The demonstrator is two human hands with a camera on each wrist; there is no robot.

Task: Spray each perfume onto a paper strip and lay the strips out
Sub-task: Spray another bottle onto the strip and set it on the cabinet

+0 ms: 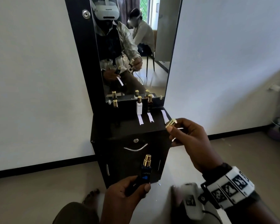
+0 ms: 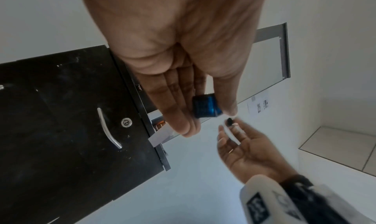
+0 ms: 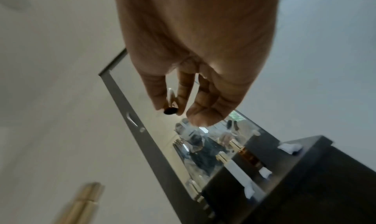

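Left hand (image 1: 126, 191) gripping uncapped blue perfume bottle (image 1: 144, 175), right hand (image 1: 191, 143) pinching its gold cap (image 1: 171, 123), three paper strips (image 1: 140, 121) lying on counter (image 1: 113, 126)

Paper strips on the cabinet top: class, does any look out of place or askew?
Two strips lie side by side before the bottles. The rightmost strip sits at the cabinet top's right edge, angled and overhanging slightly, so it could slip off. No spill shows.
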